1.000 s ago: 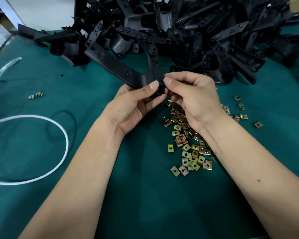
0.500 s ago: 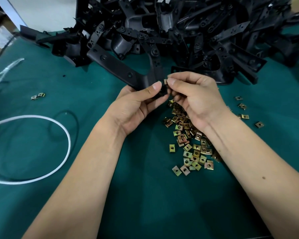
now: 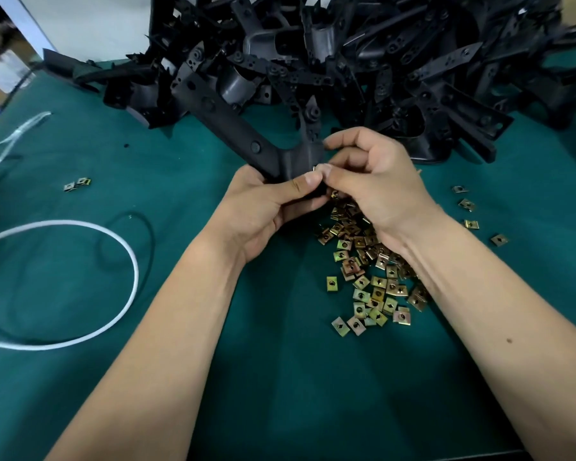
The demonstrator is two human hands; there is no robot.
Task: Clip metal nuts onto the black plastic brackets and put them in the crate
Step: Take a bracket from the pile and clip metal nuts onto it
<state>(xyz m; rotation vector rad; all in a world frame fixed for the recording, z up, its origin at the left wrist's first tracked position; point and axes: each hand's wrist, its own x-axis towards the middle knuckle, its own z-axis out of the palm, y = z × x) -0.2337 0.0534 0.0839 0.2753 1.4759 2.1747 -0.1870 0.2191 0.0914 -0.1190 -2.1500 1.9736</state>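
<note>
Both hands have drawn closer, left hand (image 3: 263,207) gripping the forked black plastic bracket (image 3: 246,141), right hand (image 3: 376,184) pinching a small metal clip nut (image 3: 315,168) that could slip, if misaligned, into the loose brass-coloured nut pile (image 3: 369,274).

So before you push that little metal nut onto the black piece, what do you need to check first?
1. Bracket held steady: ok. The left hand grips the black bracket at its lower end.
2. Nut in the fingers: ok. The right hand pinches a small metal nut at the bracket's edge.
3. Nut lined up square with the edge: cannot tell, the fingers hide it.
4. More nuts ready: ok. The nut pile lies on the green mat under the right wrist.
5. More brackets ready: ok. The bracket heap sits behind the hands.
6. Crate within reach: cannot tell, no crate is in view.
</note>
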